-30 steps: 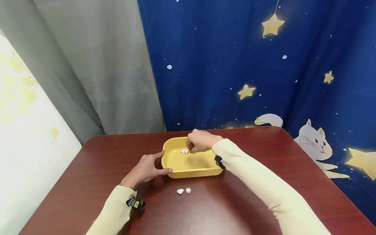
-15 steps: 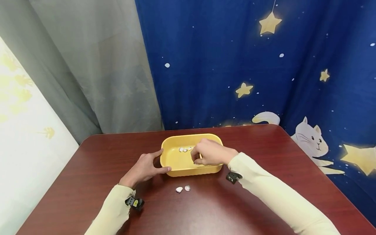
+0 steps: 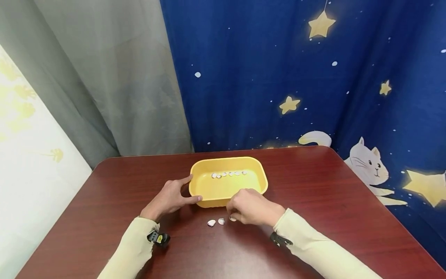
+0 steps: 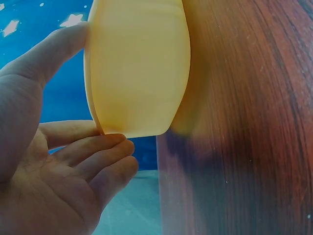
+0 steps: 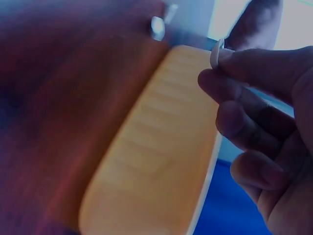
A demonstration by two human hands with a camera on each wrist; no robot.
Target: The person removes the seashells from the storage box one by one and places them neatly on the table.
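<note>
A yellow plastic basin (image 3: 212, 188) stands on the dark red table. My left hand (image 3: 170, 197) holds its left end, thumb at the near corner and index finger at the rim farther back; the left wrist view shows the fingertips against the basin's end (image 4: 139, 73). Just in front of the basin, my right hand (image 3: 252, 207) pinches a small, thin, white shell-like piece (image 5: 215, 55) between thumb and index finger, low over the table. To its left lie two similar pieces, a pointed one (image 3: 211, 223) and a rounder one (image 3: 221, 221).
Several more white pieces (image 3: 231, 174) lie in a row on the basin floor, toward its back wall. Behind the table (image 3: 139, 170) hang a grey curtain (image 3: 132, 77) and a blue one (image 3: 244, 77) with stars. A white patterned surface (image 3: 35, 162) borders the left side.
My right hand has come out of the basin toward me, bringing a white piece beside the two on the table. The row in the basin is now uncovered. The left hand keeps its place.
</note>
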